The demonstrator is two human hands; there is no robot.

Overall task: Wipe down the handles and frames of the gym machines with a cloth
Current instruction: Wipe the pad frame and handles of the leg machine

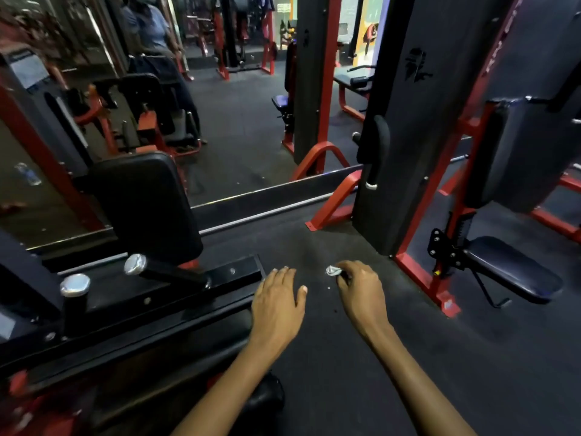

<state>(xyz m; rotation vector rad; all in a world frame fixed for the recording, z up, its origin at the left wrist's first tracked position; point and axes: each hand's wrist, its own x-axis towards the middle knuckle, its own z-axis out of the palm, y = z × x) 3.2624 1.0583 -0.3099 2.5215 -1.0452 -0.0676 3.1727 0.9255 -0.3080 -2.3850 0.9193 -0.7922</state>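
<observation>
My right hand grips a small crumpled white cloth, with only a bit of it showing past the fingers. My left hand is held flat with straight fingers just right of the end of a black machine frame bar; whether it touches the bar I cannot tell. The machine has a black back pad and two black handles with chrome end caps.
A tall black and red weight-stack machine with a seat stands at the right. A wall mirror ahead reflects other machines and a person. Dark rubber floor spreads below my arms.
</observation>
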